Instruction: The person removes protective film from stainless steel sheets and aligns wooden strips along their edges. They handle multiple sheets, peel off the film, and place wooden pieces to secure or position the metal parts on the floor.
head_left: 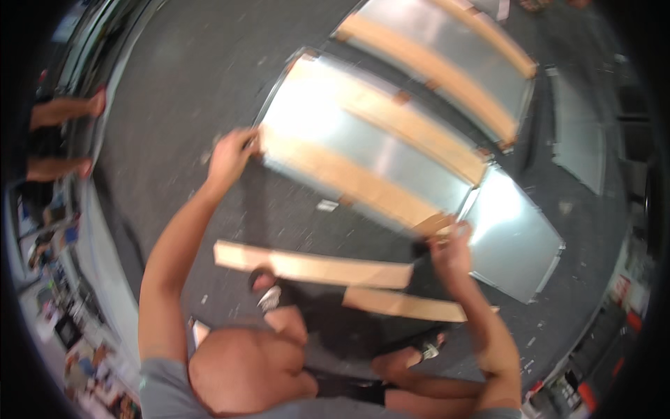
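Observation:
In front of me is a shiny metal panel (384,150) with two long tan strips lying along it; whether these are wood or cardboard I cannot tell. My left hand (234,160) has its fingers closed around the panel's near left corner. At the near right corner, my right hand (452,250) is closed on the edge, beside a small brown piece (433,225). Motion blurs the right fingertips. A plain metal sheet (516,237) adjoins the panel's right end. Two loose tan strips, a longer one (328,269) and a shorter one (398,304), lie on the floor near my feet.
Beyond the panel lies a similar metal panel (450,40) with tan strips. Another grey sheet (579,133) is at the far right. Another person's legs (63,112) show at the left edge. Cluttered items (77,342) line the lower left; dark and red objects (600,363) stand lower right.

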Demonstrator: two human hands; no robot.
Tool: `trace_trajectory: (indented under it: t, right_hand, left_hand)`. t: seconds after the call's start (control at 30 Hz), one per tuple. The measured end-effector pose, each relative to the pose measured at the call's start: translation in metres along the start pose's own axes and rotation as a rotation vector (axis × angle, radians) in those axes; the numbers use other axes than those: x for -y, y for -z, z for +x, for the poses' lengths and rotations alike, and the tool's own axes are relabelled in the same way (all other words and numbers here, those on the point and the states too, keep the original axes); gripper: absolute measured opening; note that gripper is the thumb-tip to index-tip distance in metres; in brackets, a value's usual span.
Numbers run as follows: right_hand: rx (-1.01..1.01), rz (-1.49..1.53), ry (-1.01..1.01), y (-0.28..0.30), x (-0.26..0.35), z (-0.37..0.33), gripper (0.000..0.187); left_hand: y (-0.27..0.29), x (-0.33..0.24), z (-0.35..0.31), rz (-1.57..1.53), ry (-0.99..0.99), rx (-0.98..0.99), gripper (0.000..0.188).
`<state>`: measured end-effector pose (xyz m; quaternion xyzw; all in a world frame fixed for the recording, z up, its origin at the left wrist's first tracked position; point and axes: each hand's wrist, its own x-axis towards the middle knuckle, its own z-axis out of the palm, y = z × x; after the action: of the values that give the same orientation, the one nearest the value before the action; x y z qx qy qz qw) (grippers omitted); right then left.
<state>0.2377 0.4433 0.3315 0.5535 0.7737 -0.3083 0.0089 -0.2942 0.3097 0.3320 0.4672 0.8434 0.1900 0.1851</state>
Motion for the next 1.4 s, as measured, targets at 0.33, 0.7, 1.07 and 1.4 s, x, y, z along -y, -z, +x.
trace_trajectory:
  t: [0.33, 0.7, 1.07, 1.4]
  right_hand:
    - [-0.009, -0.060, -0.115, -0.002, 0.010, 0.000, 0.065]
    - [0.001, -0.062, -0.148, -0.003, 0.009, 0.000, 0.068]
    - [0.001, -0.085, -0.157, -0.009, 0.007, 0.002, 0.066]
    - [-0.001, -0.083, -0.196, -0.007, 0.014, -0.001, 0.065]
  left_hand:
    - [-0.008, 0.018, 0.005, 0.086, -0.143, -0.122, 0.032]
    - [-0.013, 0.013, 0.002, 0.014, -0.148, -0.138, 0.036]
    - [-0.021, 0.017, 0.000, -0.024, -0.101, -0.158, 0.039]
    - [-0.024, 0.015, -0.002, 0.111, -0.128, -0.206, 0.038]
